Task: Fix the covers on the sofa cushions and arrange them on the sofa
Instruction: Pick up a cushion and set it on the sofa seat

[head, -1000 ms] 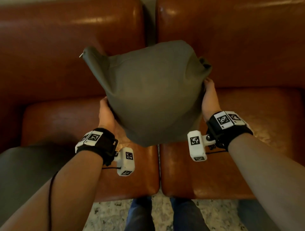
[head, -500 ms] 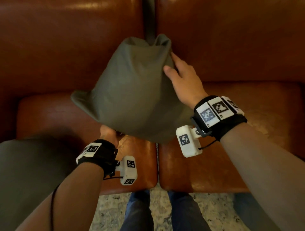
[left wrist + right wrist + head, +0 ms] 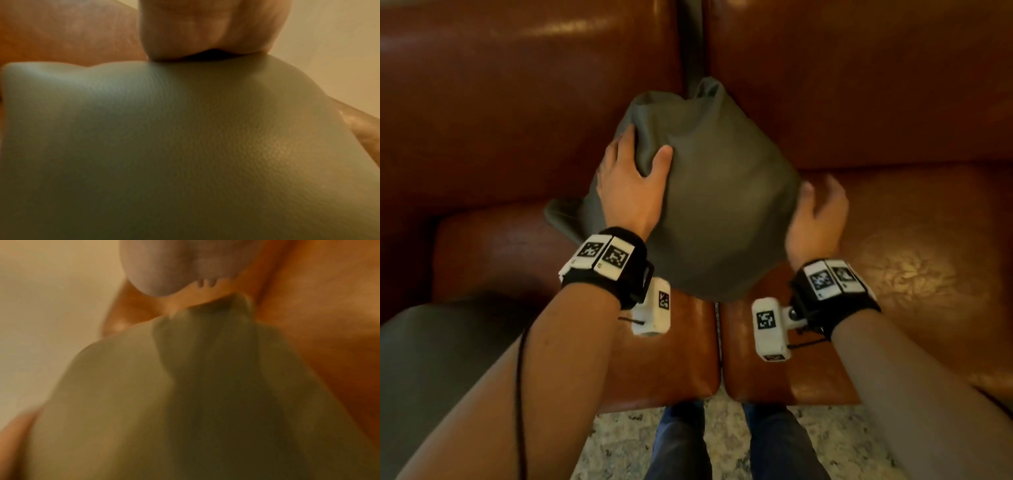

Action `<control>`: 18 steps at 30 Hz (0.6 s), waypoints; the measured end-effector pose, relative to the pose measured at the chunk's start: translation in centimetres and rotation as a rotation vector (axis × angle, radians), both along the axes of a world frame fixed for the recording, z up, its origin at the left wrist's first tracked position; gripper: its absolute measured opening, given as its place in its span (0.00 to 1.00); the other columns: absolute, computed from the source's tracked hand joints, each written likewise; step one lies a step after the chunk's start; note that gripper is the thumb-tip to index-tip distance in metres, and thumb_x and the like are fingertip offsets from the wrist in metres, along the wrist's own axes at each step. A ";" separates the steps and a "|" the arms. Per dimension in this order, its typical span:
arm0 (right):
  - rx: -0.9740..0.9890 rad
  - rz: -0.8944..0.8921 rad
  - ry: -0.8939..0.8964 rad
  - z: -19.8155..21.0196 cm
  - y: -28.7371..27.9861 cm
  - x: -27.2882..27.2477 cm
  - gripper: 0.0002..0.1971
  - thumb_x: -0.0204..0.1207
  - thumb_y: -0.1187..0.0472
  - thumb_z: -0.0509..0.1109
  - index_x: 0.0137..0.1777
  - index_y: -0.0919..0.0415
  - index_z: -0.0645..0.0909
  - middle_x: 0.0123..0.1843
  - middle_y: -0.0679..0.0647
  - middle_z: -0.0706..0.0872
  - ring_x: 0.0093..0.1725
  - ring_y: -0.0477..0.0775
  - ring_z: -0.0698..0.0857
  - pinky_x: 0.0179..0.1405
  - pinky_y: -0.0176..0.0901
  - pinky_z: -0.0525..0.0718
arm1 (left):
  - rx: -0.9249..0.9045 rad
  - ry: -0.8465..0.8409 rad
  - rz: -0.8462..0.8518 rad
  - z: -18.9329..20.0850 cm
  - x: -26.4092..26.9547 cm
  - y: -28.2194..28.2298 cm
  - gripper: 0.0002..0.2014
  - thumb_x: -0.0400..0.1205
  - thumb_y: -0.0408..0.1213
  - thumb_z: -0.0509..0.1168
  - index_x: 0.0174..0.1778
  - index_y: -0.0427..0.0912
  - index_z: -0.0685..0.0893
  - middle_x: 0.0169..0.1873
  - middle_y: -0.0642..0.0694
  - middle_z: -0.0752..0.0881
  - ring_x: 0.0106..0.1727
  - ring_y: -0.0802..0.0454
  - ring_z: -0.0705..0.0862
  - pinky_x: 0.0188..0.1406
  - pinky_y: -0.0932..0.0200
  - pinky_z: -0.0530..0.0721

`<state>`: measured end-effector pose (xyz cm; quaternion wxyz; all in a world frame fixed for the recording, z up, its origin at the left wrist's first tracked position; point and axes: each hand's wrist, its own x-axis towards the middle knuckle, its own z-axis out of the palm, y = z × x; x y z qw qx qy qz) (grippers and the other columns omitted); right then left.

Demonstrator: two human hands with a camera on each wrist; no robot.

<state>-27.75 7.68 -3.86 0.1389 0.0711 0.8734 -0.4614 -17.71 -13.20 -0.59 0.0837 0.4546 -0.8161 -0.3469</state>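
An olive-green cushion stands tilted over the middle of the brown leather sofa, one corner pointing up at the gap between the backrests. My left hand grips its upper left side, thumb dented into the front and fingers wrapped round the edge. My right hand is blurred and loosely cupped at the cushion's right side, holding nothing. The left wrist view is filled by the cushion under my palm. In the right wrist view the cushion shows a loose, wrinkled corner, with a strip of sofa between it and my hand.
A second olive cushion lies at the lower left on the left seat. The right seat and both backrests surround the cushion. A seam splits the two seats. My legs stand on a speckled floor.
The cushion has turned and dropped slightly. My left hand came up from under it to its upper left side; my right hand left the top front and moved down to its right side.
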 end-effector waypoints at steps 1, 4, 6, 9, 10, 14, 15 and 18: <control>-0.037 -0.173 -0.204 -1.0 1.3 0.5 0.33 0.82 0.41 0.59 0.83 0.54 0.60 0.83 0.57 0.65 0.81 0.60 0.66 0.79 0.57 0.66 | 0.011 0.021 0.010 -0.2 0.6 0.0 0.37 0.79 0.64 0.57 0.83 0.51 0.63 0.79 0.48 0.69 0.79 0.48 0.68 0.79 0.43 0.67; -0.214 -0.194 -0.732 -4.0 3.0 2.5 0.43 0.72 0.24 0.54 0.84 0.46 0.58 0.83 0.54 0.67 0.79 0.62 0.68 0.76 0.64 0.67 | 0.099 0.038 0.088 -0.7 2.4 -0.4 0.37 0.81 0.61 0.60 0.84 0.51 0.60 0.79 0.49 0.67 0.79 0.49 0.67 0.79 0.52 0.65; -0.359 -0.119 -0.799 -4.4 2.2 3.1 0.38 0.73 0.25 0.53 0.80 0.41 0.64 0.78 0.50 0.73 0.75 0.60 0.72 0.73 0.65 0.70 | 0.153 0.049 0.131 -0.8 2.9 -0.6 0.37 0.80 0.63 0.60 0.84 0.53 0.60 0.80 0.50 0.67 0.79 0.50 0.68 0.78 0.54 0.65; -0.406 -0.121 -0.785 -3.4 1.0 3.2 0.33 0.77 0.28 0.52 0.79 0.40 0.66 0.78 0.49 0.74 0.74 0.59 0.72 0.72 0.64 0.72 | 0.215 0.108 0.153 -0.5 3.2 -0.7 0.38 0.76 0.67 0.59 0.81 0.55 0.65 0.75 0.53 0.74 0.74 0.52 0.74 0.76 0.45 0.71; -0.403 -0.124 -0.788 -3.1 1.1 3.2 0.33 0.77 0.28 0.51 0.79 0.41 0.66 0.78 0.49 0.74 0.74 0.59 0.72 0.72 0.63 0.72 | 0.233 0.132 0.162 -0.3 3.3 -0.6 0.37 0.76 0.66 0.59 0.80 0.55 0.66 0.73 0.53 0.76 0.72 0.53 0.76 0.75 0.45 0.73; -0.372 -0.099 -0.756 -0.8 1.4 2.7 0.31 0.81 0.32 0.49 0.79 0.45 0.68 0.77 0.50 0.75 0.75 0.57 0.73 0.75 0.59 0.71 | 0.351 0.244 0.247 -0.2 4.8 0.4 0.33 0.76 0.64 0.62 0.77 0.56 0.72 0.67 0.56 0.81 0.67 0.56 0.80 0.72 0.46 0.77; -0.361 -0.075 -0.733 -0.1 1.4 2.5 0.30 0.82 0.33 0.49 0.78 0.46 0.68 0.77 0.51 0.74 0.75 0.56 0.73 0.76 0.58 0.70 | 0.383 0.271 0.284 -0.3 5.4 0.7 0.33 0.75 0.63 0.63 0.76 0.56 0.72 0.67 0.55 0.82 0.67 0.55 0.80 0.72 0.45 0.77; -0.334 0.018 -0.620 1.8 1.2 1.3 0.23 0.84 0.36 0.50 0.73 0.41 0.72 0.75 0.49 0.76 0.69 0.49 0.76 0.68 0.48 0.72 | 0.485 0.405 0.395 -0.8 7.0 1.3 0.27 0.76 0.56 0.63 0.71 0.54 0.76 0.64 0.52 0.84 0.66 0.53 0.82 0.71 0.45 0.77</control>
